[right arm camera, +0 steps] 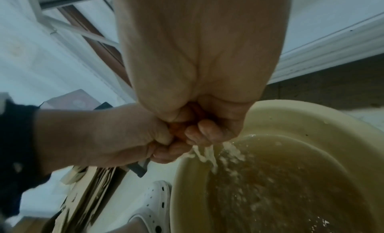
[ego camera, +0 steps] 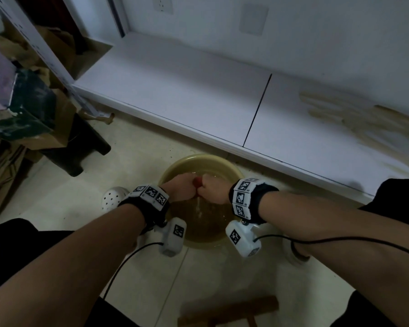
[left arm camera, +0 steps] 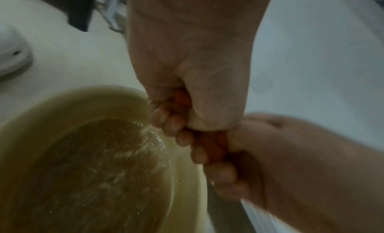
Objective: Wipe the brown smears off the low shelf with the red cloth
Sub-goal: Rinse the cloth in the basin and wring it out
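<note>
The curled fingers (left arm camera: 172,124) of the left hand (ego camera: 183,188) and those of the right hand (ego camera: 213,190) are wrapped tight round the wet, twisted red cloth (ego camera: 197,182), fist against fist at the centre of the head view. Only slivers of the cloth show between them. Murky water streams from the fists into the round pale-yellow plastic basin (ego camera: 175,167) of brownish water just below. This looks like the wringing step, not the wiping. Above the basin runs the long white low shelf (ego camera: 187,90), and the streaky brown smears (ego camera: 354,114) lie at its right end, near the frame's right edge, well apart from the hands. Next, I judge, the wrung cloth must be carried up and right to those smears.
</note>
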`<move>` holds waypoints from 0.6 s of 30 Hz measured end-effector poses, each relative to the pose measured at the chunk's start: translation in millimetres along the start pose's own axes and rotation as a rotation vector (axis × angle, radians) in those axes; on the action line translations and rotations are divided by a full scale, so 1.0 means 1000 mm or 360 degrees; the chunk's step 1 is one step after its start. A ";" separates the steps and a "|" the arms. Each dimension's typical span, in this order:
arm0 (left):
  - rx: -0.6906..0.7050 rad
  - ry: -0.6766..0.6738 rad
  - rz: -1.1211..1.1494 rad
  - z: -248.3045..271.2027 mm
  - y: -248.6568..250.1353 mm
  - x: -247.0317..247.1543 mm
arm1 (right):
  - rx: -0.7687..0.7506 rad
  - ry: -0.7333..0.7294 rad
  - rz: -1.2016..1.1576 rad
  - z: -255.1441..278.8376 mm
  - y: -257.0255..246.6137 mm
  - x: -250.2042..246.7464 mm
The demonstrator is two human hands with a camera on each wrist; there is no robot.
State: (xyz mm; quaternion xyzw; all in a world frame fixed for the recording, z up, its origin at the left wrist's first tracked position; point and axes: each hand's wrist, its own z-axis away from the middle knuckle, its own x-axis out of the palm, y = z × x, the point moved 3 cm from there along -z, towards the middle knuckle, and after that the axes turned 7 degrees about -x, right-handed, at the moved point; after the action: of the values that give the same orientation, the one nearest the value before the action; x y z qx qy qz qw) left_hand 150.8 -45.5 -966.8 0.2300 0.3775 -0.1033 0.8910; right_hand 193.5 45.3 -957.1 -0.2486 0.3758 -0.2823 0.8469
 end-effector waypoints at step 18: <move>0.0365 0.0684 -0.0151 0.019 0.011 -0.009 | 0.0532 -0.0056 -0.1013 0.017 -0.008 -0.020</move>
State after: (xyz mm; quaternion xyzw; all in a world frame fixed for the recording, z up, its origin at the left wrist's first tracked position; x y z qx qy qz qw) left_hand 160.0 -45.3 -945.4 0.3284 0.5545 -0.1359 0.7525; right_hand 192.8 56.6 -932.2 -0.2161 0.2134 -0.5852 0.7518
